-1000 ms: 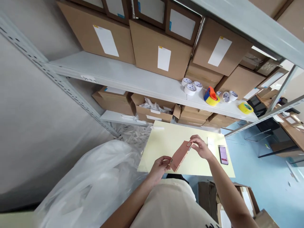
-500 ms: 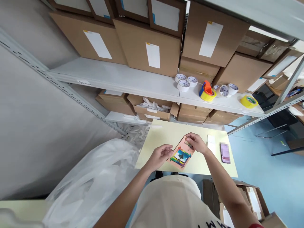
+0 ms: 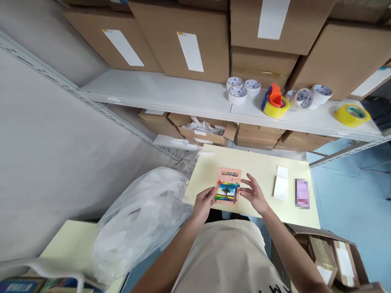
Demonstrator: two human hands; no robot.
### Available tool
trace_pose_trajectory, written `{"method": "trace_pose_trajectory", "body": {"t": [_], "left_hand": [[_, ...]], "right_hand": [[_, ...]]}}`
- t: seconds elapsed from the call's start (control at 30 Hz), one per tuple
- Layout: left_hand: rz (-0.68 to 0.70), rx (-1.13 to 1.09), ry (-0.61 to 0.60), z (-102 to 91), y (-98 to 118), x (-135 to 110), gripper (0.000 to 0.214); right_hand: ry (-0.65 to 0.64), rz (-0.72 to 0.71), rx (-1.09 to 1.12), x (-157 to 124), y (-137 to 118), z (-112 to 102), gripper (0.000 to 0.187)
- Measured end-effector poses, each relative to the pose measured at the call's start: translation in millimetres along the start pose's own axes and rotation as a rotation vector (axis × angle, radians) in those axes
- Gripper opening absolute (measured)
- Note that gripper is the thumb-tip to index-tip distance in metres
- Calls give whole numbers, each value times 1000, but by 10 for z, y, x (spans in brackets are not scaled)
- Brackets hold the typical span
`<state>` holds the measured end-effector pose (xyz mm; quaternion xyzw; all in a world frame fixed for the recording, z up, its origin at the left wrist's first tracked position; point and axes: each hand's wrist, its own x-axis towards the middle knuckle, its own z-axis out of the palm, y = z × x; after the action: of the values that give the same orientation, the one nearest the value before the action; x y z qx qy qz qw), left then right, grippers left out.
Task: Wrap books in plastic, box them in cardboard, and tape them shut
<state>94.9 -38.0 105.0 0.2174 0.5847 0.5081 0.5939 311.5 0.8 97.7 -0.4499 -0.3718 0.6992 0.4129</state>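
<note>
A small pink card point(image 3: 228, 185) with a rainbow-framed tree picture lies face up over the near part of a pale yellow table point(image 3: 259, 171). My left hand point(image 3: 204, 201) pinches the card's lower left edge with thumb and fingers. At the card's right edge my right hand point(image 3: 253, 194) has its fingers spread, the fingertips touching or just beside that edge.
A white paper stack point(image 3: 281, 188) and a phone point(image 3: 302, 193) lie right of my hands. A big clear plastic bag point(image 3: 137, 215) bulges at the left. Tape rolls point(image 3: 238, 92) and a tape dispenser point(image 3: 274, 101) sit on the shelf point(image 3: 183, 99). An open carton point(image 3: 326, 252) stands lower right.
The card turned from its plain back to face up and went from tilted to straight. My right hand let go of its top and now lies spread beside it.
</note>
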Motion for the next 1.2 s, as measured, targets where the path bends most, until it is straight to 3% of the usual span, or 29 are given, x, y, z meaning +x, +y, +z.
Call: {"method": "trace_pose_trajectory", "body": {"t": [0.27,0.5,0.73,0.9,1.03,1.2], "left_hand": [[-105,-1,76,-156,-107,273,52],[-144,81,125,-482,-320,748,65],[-22,373,-83,-837,-558,1425,36],[113,567,-70,-898,-665,1983,49],[238,738,-78,-1008,-670,2275,62],[317,848,30,-1253,-675,2358,64]], "right_hand": [[34,204,8,7,589,333,72],[320,204,-8,442,1056,718,60],[513,302,-14,971,1516,1036,55],[626,281,-78,1361,1647,1198,53],[615,230,-228,1710,1676,1261,53],[466,163,-447,2009,1729,1302,49]]}}
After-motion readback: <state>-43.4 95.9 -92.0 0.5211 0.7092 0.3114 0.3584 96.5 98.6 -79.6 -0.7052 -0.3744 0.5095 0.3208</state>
